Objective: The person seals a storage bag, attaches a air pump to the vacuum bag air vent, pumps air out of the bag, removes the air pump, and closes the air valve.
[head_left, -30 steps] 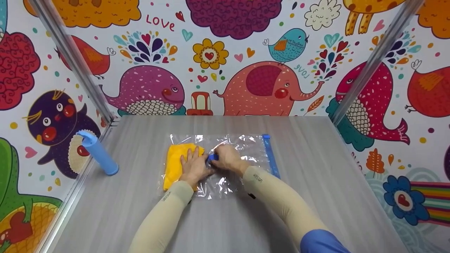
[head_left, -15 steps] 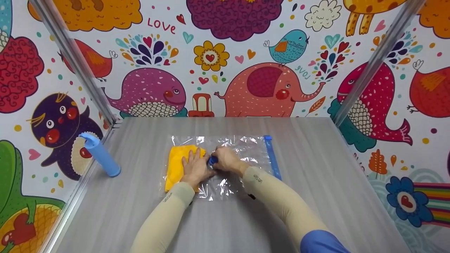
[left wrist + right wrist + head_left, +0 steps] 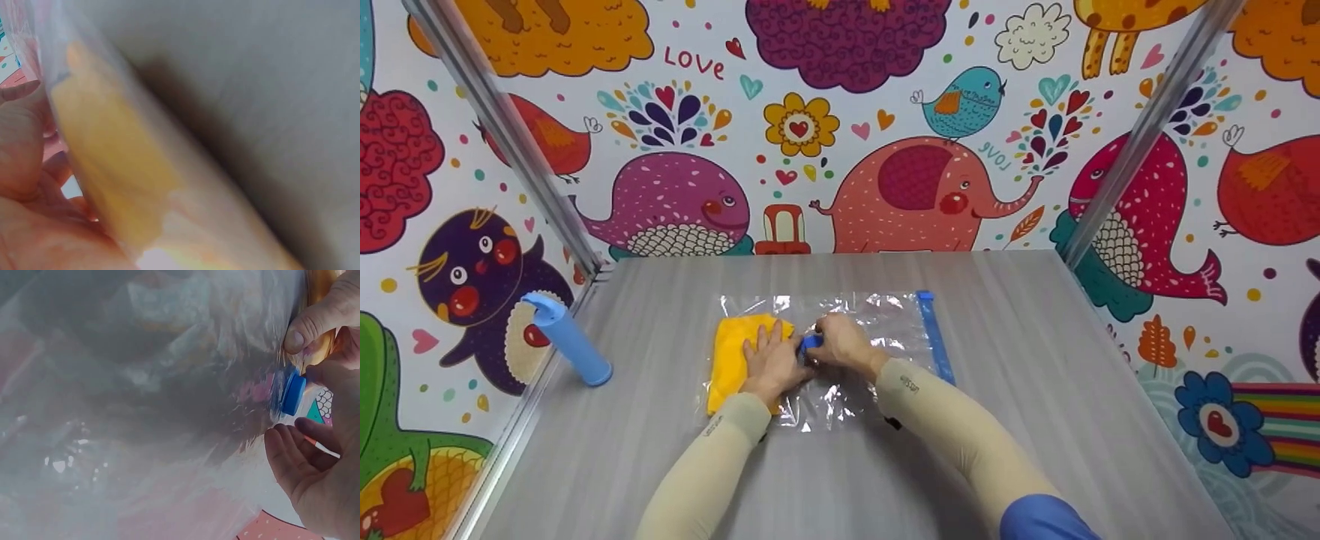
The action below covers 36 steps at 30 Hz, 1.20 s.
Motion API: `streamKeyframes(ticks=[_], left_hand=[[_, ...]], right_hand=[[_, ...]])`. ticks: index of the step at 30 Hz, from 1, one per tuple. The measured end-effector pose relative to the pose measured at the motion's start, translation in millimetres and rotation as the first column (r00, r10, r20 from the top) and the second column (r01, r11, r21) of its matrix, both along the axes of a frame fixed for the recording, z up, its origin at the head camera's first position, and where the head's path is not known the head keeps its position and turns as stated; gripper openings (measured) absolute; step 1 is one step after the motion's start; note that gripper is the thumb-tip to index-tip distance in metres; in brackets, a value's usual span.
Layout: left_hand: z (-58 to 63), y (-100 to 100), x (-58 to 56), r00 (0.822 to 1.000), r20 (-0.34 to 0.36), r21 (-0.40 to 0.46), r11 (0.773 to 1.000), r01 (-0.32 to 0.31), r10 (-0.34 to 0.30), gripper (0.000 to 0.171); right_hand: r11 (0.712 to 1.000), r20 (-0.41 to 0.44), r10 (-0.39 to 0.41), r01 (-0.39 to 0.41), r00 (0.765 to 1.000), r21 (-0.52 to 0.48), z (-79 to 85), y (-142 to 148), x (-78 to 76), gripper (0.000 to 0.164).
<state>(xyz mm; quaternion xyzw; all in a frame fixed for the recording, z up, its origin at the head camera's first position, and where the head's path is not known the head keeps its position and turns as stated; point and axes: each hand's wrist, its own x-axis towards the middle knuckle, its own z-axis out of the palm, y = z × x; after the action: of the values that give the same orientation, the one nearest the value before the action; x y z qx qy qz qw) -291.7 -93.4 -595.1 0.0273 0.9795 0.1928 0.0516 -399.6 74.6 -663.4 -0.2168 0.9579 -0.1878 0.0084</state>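
Note:
A clear plastic zip bag (image 3: 877, 315) lies on the table with a folded yellow cloth (image 3: 729, 356) inside its left part. My left hand (image 3: 772, 364) rests on the cloth through the plastic, fingers spread; in the right wrist view its thumb (image 3: 306, 332) presses the bag beside the valve. At the bag's middle, my right hand (image 3: 844, 343) pinches a round blue valve cap (image 3: 293, 394). The fingers partly cover this cap in the head view. Along the bag's right edge runs a blue zip strip (image 3: 934, 337) with a slider at its far end.
A light blue cylinder with a hooked top (image 3: 570, 341), like a hand pump, stands at the table's left side. Grey wood-grain table (image 3: 1005, 337) surrounds the bag. Printed walls and metal corner posts (image 3: 1151, 135) enclose the back and sides.
The blue cap has changed its tilt between my right fingers, showing dark half a second ago and bright now. My left hand stays on the cloth. The head view has shifted slightly.

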Motion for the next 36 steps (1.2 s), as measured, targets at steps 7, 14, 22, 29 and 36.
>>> streamKeyframes(ticks=[7,14,22,29,36], left_hand=[[2.8,2,-1.0,1.000,0.002,0.009,1.000,0.003,-0.003,0.088],[2.2,3,-3.2,1.000,0.010,0.011,1.000,0.000,0.000,0.088],[2.0,5,-6.1,1.000,0.001,0.021,1.000,0.008,-0.008,0.083],[2.4,0,-2.7,1.000,-0.006,0.007,1.000,-0.001,0.001,0.086],[0.8,-2,0.9,1.000,-0.008,-0.011,1.000,0.007,-0.008,0.088]], right_hand=[[0.994,-0.013,-0.032,0.033,0.999,0.103,2.1,-2,0.9,0.036],[0.992,0.020,-0.013,0.010,1.000,0.124,24.6,-2,14.5,0.029],[0.993,0.010,0.081,-0.082,0.997,0.086,11.4,-1,-0.4,0.024],[0.998,-0.016,0.055,-0.054,0.998,0.015,0.1,-3,-6.2,0.045],[0.999,-0.003,-0.045,0.045,0.999,0.010,-2.3,-5,0.3,0.031]])
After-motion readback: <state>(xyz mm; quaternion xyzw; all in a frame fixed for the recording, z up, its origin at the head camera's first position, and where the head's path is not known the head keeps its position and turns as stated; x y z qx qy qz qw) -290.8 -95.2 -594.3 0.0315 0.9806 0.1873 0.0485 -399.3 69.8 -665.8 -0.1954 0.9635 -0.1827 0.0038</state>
